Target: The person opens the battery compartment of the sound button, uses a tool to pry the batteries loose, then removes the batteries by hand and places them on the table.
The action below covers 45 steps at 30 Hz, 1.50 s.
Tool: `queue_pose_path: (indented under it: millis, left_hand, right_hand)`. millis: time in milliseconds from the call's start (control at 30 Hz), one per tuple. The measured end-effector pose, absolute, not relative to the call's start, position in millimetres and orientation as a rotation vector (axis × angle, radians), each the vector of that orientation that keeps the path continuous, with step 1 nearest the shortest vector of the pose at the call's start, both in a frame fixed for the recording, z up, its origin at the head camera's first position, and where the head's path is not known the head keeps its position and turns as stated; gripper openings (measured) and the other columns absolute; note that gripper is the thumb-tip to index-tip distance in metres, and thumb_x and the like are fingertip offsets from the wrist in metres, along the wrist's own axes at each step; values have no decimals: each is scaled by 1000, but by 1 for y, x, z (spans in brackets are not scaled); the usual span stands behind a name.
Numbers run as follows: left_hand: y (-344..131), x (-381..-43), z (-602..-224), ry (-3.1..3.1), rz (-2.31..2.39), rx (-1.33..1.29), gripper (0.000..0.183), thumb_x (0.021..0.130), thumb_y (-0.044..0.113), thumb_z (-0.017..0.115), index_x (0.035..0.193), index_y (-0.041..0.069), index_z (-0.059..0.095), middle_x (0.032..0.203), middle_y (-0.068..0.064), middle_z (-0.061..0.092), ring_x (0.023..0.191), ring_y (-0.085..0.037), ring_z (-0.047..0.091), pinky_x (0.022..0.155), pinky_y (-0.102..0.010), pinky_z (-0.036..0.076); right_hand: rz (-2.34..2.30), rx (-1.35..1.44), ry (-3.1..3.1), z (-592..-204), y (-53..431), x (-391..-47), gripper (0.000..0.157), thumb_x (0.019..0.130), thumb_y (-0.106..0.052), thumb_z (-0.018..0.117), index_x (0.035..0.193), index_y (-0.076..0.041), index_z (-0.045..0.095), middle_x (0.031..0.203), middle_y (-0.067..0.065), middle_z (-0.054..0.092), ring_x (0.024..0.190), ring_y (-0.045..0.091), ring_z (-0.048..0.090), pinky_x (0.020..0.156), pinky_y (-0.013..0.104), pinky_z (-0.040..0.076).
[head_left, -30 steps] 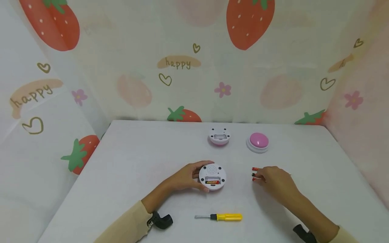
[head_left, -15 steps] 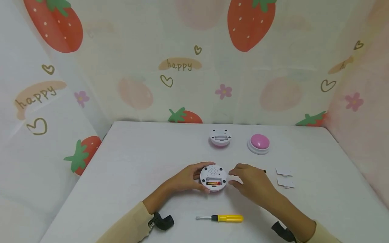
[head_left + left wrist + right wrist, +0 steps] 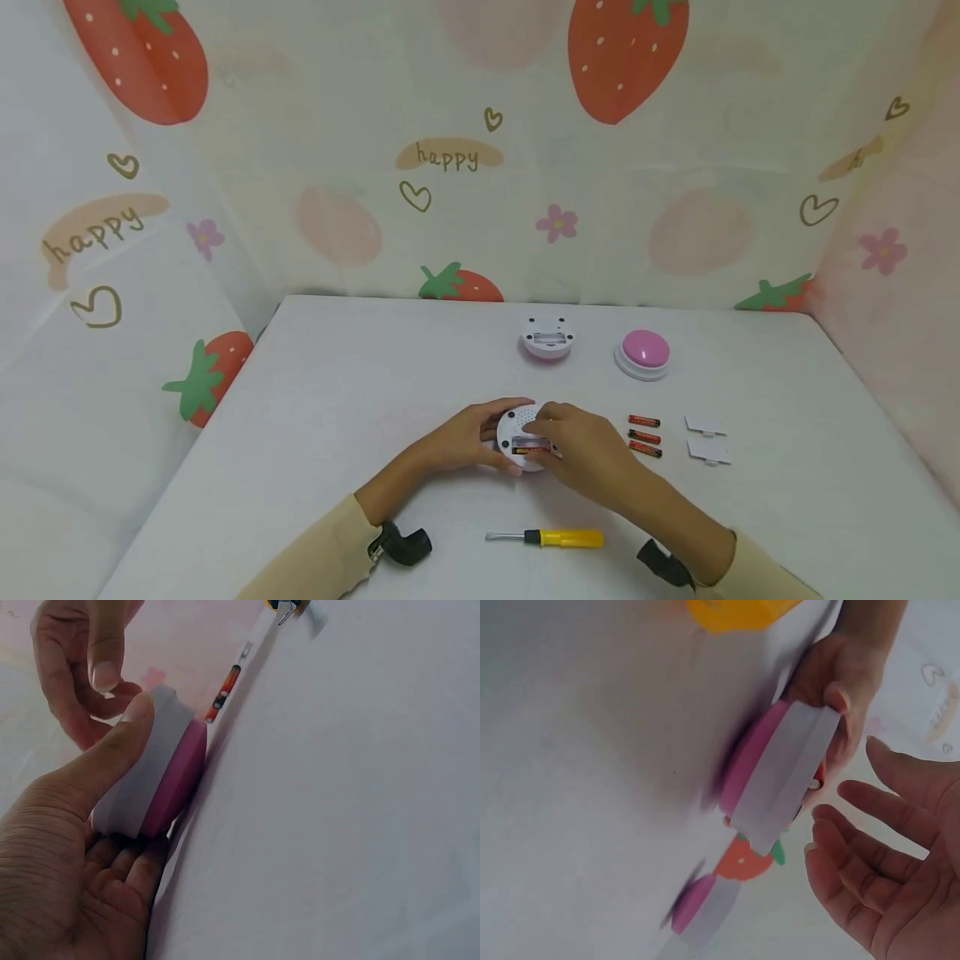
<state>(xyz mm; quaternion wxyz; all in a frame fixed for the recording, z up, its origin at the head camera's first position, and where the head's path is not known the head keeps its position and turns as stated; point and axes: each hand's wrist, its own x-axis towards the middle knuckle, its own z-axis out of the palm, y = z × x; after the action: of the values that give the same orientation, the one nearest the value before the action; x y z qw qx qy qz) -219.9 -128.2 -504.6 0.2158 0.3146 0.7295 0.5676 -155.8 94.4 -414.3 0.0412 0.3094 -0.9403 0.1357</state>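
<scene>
My left hand holds a round white-and-pink push button face down, thumb and fingers around its rim. In the left wrist view its pink dome faces the table. One red battery lies in the uncovered battery slot, and the rest of the slot looks vacant. Over the button's right side is my right hand, covering part of the base. The right wrist view shows that hand's fingers spread apart from the button, holding nothing.
Several things surround the hands: three red batteries and two white battery covers on the right, and a yellow-handled screwdriver in front. Behind stand an overturned button with its slot uncovered and an upright pink button.
My right hand has let go of the three batteries on the table and moved left, over the held button. The left hand keeps its grip in place.
</scene>
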Motion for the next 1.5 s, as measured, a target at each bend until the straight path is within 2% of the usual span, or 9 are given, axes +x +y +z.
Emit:
queue_pose_path:
  millis: [133,267,533,933,1200,1500]
  left_hand:
    - [-128,-220,-504,2012,1577,883,92,78,9,89,156,20,40,152,1,48,132,-14,54,106,-27,48]
    - [-127,-220,-503,2008,1578,889,92,78,9,89,156,19,40,152,-1,49,133,-15,54,107,-27,47]
    - [-126,-220,-500,2013,1576,896,90,79,8,88,154,19,41,150,0,51,131,-15,55,107,-27,47]
    - [-126,-219,-500,2015,1575,852,90,78,5,89,153,20,43,148,1,52,130,-13,55,106,-26,48]
    - [-126,-218,-501,2015,1571,850,90,78,5,88,154,21,43,148,1,52,129,-12,55,105,-26,48]
    - [-127,-218,-503,2009,1585,828,90,77,5,89,153,22,43,148,1,51,129,-13,55,104,-26,49]
  right_hand:
    - [414,993,-2863,-417,90,-157,27,84,-22,85,110,-17,79,103,-4,68,86,10,61,72,24,57]
    - [426,977,-2909,-418,88,-159,24,85,-22,84,108,-20,80,102,-5,68,85,9,59,73,22,56]
    - [385,940,-2954,-420,85,-161,18,86,-21,84,104,-20,81,104,-4,68,90,12,62,80,29,60]
    - [368,894,-2992,-419,85,-160,17,84,-15,85,100,-13,82,95,-1,68,85,14,61,83,30,60]
    - [350,874,-2996,-419,84,-160,13,82,-15,86,94,-13,81,84,-5,68,79,11,59,79,28,59]
    - [374,792,-3047,-412,86,-159,10,84,-13,84,92,-14,79,86,-6,65,78,13,58,79,29,60]
